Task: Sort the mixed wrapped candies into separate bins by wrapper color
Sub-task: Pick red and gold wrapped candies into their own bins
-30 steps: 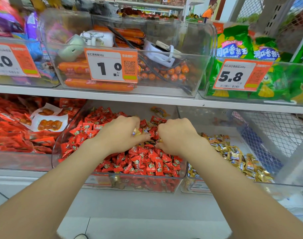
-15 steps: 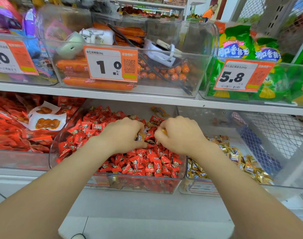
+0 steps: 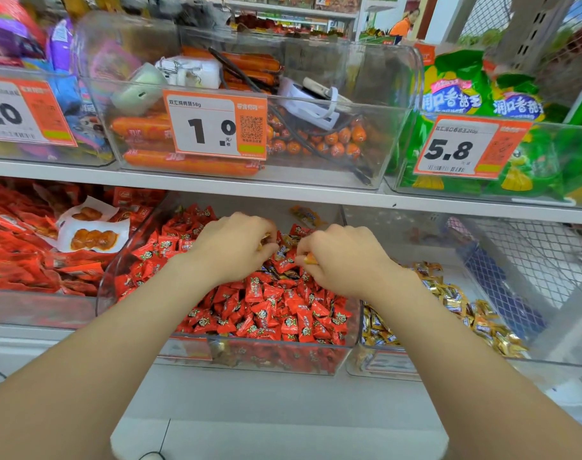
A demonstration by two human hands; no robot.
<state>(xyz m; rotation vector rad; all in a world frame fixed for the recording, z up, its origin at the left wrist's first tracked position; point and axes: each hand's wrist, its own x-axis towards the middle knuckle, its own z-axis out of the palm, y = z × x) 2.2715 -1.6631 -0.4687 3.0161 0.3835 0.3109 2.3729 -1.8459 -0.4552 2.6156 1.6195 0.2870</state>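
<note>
Left hand (image 3: 233, 247), right hand (image 3: 344, 257) deeper in bin (image 3: 249, 356)

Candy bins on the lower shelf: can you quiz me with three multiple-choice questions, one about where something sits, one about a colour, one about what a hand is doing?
1. Where is the heap of gold candies?
A. in the right bin, beside the middle bin
B. in the left bin
C. on the shelf above

2. What colour are most wrappers in the middle bin?
A. green
B. blue
C. red

3. What is the right hand doing?
A. lying flat, open
B. pinching an orange candy
C. holding a price tag

1 A: gold wrappers fill the right bin.
2 C: red candies fill it.
3 B: its curled fingers pinch the orange candy; the left hand pinches a gold candy.
</note>
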